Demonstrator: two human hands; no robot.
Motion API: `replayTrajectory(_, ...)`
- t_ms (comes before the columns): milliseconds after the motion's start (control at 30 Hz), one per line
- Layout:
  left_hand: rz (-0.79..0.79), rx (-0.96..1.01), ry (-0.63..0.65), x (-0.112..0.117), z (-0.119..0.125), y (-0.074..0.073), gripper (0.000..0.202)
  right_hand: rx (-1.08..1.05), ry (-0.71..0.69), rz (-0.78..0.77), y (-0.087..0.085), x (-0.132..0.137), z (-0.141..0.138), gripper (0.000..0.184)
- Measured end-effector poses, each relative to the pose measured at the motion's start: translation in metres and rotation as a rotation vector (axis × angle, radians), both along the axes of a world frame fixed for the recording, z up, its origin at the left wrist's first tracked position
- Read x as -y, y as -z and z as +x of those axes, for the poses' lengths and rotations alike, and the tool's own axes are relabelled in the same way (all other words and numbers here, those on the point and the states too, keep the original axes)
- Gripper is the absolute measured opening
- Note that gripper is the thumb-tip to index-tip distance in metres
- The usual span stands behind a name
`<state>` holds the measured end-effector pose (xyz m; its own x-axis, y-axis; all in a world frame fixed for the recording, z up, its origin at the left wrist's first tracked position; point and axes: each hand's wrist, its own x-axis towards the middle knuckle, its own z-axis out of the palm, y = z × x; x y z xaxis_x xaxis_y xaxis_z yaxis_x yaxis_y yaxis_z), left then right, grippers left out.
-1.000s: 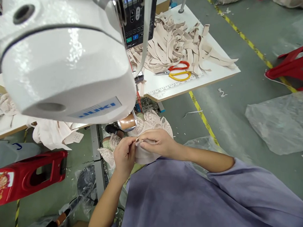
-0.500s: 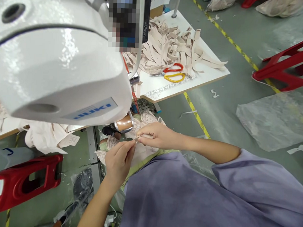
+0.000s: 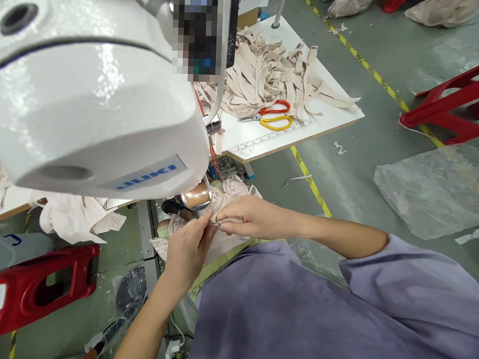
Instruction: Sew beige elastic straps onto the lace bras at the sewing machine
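Just below the sewing machine head [image 3: 107, 133], my left hand [image 3: 188, 246] and my right hand [image 3: 246, 217] meet fingertip to fingertip over my lap. Both pinch a small bit of beige fabric [image 3: 216, 223], mostly covered by the fingers. The right hand's fingers are curled round it, while the left thumb and forefinger press on its edge. Beneath them, pale lace fabric [image 3: 233, 187] lies across my lap over a green cloth [image 3: 224, 263]. A curved metal bar of the machine [image 3: 211, 191] stands close beyond the fingertips.
On the white table [image 3: 260, 143], beige fabric strips [image 3: 262, 75] lie heaped behind scissors [image 3: 275, 116] with red and yellow handles. Beige pieces [image 3: 73, 215] hang off the left table edge. Red stools [image 3: 43, 293] stand on both sides, and a plastic bag [image 3: 431, 191] lies on the floor.
My left hand has shifted slightly, its thumb and forefinger now more spread around the fabric. The right fingers have closed further down over it. The surroundings look the same.
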<state>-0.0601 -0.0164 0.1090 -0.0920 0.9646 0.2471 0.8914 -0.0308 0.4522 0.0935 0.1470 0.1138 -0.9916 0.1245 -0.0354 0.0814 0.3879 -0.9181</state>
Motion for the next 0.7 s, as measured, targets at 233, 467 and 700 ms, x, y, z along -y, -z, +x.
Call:
replayTrajectory(233,-0.089,-0.202,-0.024,-0.002,0.001,-0.001,0.029,-0.06,0.12,0.135,0.011,0.008,0.0,0.016)
replayTrajectory(467,0.003,-0.007,-0.239,-0.006,0.0,-0.002,0.018,-0.206,0.198,0.281,0.0,-0.002,-0.024,0.016)
replayTrajectory(700,0.285,-0.43,-0.012,0.0,-0.043,0.02,0.041,-0.01,0.136,0.438,-0.024,-0.023,-0.062,0.024)
